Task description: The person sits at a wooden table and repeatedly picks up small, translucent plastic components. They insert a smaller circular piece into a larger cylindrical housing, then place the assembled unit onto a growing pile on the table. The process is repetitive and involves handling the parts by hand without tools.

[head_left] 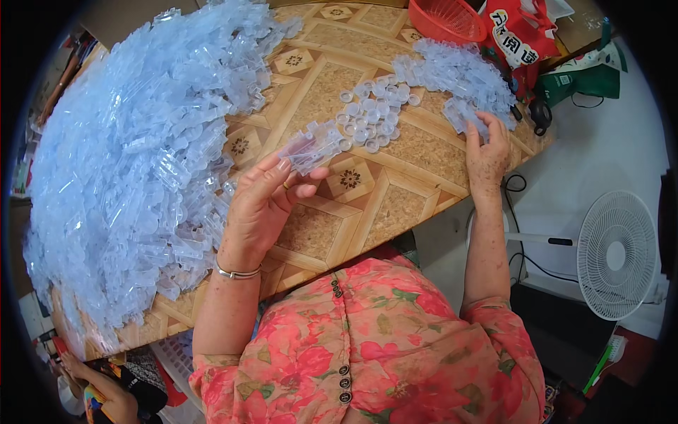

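Observation:
My left hand (256, 201) is closed, thumb against fingers, on a clear plastic piece (299, 152) held just over the table. Beyond its tip, more clear pieces (326, 136) lie beside a cluster of small round clear plastic caps (371, 116). Farther right, my right hand (489, 157) has its thumb and fingers at another clear plastic piece (460, 115), on the near edge of a smaller pile of clear pieces (466, 76). Part of that piece is hidden behind the fingers. A huge heap of similar clear pieces (141, 155) covers the table's left side.
The wood-patterned table (318, 230) has a curved-looking near edge. At the far right stand a red plastic basket (445, 21), a red bag (515, 42), black scissors (540, 116) and a green bag (583, 81). A white fan (614, 256) is at right; another person's arm (106, 385) shows lower left.

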A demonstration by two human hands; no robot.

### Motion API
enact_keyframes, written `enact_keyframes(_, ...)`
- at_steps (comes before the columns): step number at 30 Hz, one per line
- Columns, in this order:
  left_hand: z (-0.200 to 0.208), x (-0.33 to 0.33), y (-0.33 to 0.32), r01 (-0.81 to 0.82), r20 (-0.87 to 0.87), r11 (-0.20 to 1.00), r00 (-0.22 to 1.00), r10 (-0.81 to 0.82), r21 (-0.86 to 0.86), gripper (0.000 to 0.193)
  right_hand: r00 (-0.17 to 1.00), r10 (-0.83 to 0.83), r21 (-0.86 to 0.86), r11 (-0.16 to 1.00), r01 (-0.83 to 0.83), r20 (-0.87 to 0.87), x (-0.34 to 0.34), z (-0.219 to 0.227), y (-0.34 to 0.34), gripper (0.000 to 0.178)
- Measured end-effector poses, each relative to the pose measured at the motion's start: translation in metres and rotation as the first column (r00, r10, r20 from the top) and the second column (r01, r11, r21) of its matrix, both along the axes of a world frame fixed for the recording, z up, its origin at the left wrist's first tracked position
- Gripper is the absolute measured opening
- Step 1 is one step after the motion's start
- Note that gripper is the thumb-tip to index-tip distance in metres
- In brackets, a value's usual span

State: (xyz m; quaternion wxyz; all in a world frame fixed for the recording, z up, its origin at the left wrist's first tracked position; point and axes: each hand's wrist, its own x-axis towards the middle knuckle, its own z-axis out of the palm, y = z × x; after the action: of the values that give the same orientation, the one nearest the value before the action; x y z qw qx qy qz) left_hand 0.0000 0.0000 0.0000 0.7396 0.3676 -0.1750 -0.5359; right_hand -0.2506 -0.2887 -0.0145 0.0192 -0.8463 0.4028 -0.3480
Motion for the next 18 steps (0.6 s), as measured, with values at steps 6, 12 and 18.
enact_keyframes(6,0.003,-0.004,-0.004,-0.006,0.01,1.0,1.0,0.006,-0.009,0.049,0.817,0.179,0.437,0.771,-0.463,0.549,0.008,0.011,0.041,0.02)
enact_keyframes(12,0.002,-0.002,-0.004,-0.016,0.047,1.0,0.999,0.016,-0.008,0.047,0.776,0.251,0.674,0.388,-0.628,0.578,0.034,0.02,0.09,0.016)
enact_keyframes(18,0.003,0.0,-0.001,-0.01,0.054,1.0,0.998,0.011,-0.019,0.045,0.808,0.447,0.644,0.498,-0.581,0.383,0.049,0.016,0.103,0.018)
